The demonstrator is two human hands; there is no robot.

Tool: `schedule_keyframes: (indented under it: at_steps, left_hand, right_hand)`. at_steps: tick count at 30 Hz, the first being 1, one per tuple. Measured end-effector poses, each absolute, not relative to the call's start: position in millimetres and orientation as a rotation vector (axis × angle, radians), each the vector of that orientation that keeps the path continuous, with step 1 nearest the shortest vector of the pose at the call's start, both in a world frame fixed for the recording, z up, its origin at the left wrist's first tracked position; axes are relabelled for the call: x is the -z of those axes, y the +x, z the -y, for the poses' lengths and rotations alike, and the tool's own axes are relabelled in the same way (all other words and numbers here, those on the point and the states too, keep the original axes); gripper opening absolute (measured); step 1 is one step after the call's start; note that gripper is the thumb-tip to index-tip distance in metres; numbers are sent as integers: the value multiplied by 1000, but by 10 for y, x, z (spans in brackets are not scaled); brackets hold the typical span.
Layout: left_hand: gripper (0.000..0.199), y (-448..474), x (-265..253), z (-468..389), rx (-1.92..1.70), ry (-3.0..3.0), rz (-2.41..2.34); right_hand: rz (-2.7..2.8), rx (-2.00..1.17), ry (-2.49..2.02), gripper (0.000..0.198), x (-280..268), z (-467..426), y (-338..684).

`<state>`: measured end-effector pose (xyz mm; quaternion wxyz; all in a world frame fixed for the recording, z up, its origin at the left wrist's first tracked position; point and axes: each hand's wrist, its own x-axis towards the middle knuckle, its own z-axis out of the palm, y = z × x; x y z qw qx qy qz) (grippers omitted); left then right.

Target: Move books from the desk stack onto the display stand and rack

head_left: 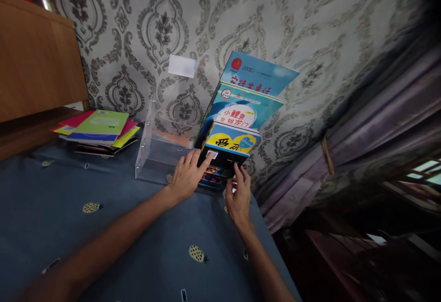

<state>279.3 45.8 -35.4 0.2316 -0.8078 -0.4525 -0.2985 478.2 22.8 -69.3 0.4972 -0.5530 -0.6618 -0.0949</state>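
Note:
A clear stepped book rack stands against the wall, its right side filled with upright books in rows. At the front is a black book with a white barcode label. My left hand holds its left edge, thumb laid across the cover and fingers at the side. On the opposite edge, my right hand grips with curled fingers. Behind it rise a yellow and blue book, a teal book and a light blue book. The black book's lower part is partly hidden.
A loose pile of colourful books lies at the left on the dark blue pineapple-print tablecloth. A wooden cabinet stands beyond it. A white card shows against the patterned wall. Tied curtains hang past the table's right edge.

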Motion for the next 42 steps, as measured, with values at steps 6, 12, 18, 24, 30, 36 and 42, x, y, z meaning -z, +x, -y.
schedule_keyframes:
  at_steps: [6, 12, 18, 24, 30, 36, 42]
  left_hand:
    - [56, 2803, 356, -458, 804, -2248, 1242]
    - [54, 2798, 335, -461, 754, -2246, 1248]
    - [54, 2788, 327, -458, 740, -2243, 1243]
    - [53, 2786, 355, -473, 839, -2259, 1229]
    - [54, 2785, 348, -457, 1010, -2307, 1205]
    - [57, 2804, 344, -438, 1077, -2311, 1168]
    - [59, 2809, 344, -419, 1092, -2300, 1148]
  right_hand:
    - [1610, 201, -1322, 59, 740, -218, 4807]
    - [1599, 204, -1321, 59, 752, -235, 4813]
    - [1597, 183, -1330, 61, 748, -226, 4797]
    - [1582, 155, -1331, 60, 720, -201, 4793]
    - [1560, 166, -1336, 56, 697, -168, 4827]
    - [1558, 194, -1335, 54, 703, -135, 4849]
    - [1526, 191, -1324, 52, 685, -114, 4833]
